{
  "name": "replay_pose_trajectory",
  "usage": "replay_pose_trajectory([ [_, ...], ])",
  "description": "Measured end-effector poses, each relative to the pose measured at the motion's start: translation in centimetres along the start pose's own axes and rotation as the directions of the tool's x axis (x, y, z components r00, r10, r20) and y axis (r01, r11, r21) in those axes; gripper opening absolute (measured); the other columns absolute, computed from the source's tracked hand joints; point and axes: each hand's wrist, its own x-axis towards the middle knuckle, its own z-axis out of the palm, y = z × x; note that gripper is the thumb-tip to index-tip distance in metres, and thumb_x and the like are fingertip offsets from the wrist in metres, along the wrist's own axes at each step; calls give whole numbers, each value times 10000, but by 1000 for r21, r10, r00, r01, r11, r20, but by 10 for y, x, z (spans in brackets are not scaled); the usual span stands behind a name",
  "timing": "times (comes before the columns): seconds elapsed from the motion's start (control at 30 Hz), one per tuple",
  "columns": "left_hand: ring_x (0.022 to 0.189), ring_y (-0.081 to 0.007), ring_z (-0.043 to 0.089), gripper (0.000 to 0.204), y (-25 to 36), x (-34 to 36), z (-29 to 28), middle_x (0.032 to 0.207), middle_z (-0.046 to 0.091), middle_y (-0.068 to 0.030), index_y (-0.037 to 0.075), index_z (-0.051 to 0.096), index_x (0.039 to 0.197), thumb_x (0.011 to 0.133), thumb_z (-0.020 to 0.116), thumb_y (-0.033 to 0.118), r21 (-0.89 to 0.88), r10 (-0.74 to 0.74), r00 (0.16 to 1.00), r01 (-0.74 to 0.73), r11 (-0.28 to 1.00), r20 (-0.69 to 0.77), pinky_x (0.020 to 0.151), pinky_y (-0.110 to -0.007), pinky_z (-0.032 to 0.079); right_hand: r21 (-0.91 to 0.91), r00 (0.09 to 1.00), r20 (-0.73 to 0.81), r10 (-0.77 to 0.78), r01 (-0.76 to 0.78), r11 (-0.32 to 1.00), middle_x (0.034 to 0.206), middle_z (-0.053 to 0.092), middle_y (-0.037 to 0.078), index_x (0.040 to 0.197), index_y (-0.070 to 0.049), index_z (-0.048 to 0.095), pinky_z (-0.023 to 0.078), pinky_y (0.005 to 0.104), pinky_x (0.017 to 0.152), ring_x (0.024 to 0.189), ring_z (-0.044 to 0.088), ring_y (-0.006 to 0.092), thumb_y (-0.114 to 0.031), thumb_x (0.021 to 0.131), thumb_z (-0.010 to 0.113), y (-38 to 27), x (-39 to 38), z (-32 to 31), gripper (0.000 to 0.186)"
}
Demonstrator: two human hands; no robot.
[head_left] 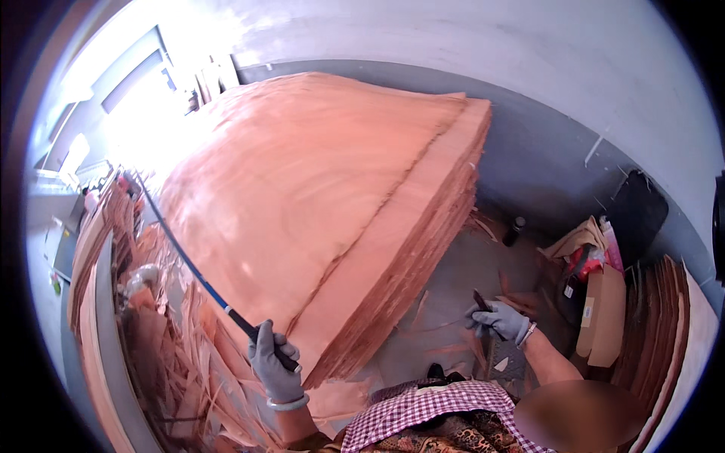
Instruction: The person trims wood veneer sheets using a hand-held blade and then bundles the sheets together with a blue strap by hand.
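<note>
Far left, veneer offcuts (177, 362) lie in a loose heap w/ more sheets stood on edge beside them, probably tossed there out of the way. The person's left hand (273, 366), grey glove, is closed round the dark grip of a long blue rod (185, 260); the rod runs up and left along the edge of the veneer stack (317, 196), seemingly held low so its length lies by the top sheet. The stack fills the middle, thin reddish sheets piled high, front corner just beside that hand. Right hand (500, 320), also gloved, is closed on a small dark tool (481, 300), blade or handle, can't tell which. Further right: a dark bottle (514, 231) on the floor, a brown cardboard box (600, 317) w/ a small pale label on its side, sth red and pink poking from the top, more boards leaning at the edge.
</note>
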Motion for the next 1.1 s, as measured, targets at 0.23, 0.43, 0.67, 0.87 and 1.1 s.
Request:
replay_pose_trajectory([
  [0.23,480,-83,507,177,-86,43,108,678,558,-21,65,554,957,922,605,230,159,-296,950,278,947,98,375,-205,399,71,1000,2,-25,25,997,950,686,83,1144,7,580,450,237,613,698,630,127,-248,937,580,-7,44,-75,328],
  [0.43,571,-191,572,303,-113,62,171,774,592,-70,5,535,1090,959,545,278,29,-375,864,388,921,335,435,-304,466,61,992,48,-114,111,992,983,675,82,1150,-10,585,452,212,587,716,639,115,-245,940,572,-68,108,-112,316],
  [0.67,663,-246,652,302,-112,96,234,843,648,-123,-19,531,1130,982,486,241,48,-330,841,344,938,430,503,-361,539,-101,953,214,-213,238,966,991,677,55,1115,-23,630,443,207,633,823,629,88,-146,882,569,-170,207,-159,271],
  [0.87,665,-280,665,295,-142,127,284,829,662,-152,-41,522,1139,982,472,204,135,-354,849,327,935,393,529,-405,552,-258,938,205,-280,328,909,992,671,85,1009,15,648,467,256,713,827,603,126,-61,764,534,-232,315,-244,280],
  [1.1,639,-254,647,292,-189,149,353,805,648,-131,-20,518,1146,979,473,216,143,-359,915,337,931,182,545,-388,550,-354,928,-145,-342,274,894,832,633,14,931,-40,684,436,257,548,670,532,101,-34,758,595,-309,485,-418,195],
])
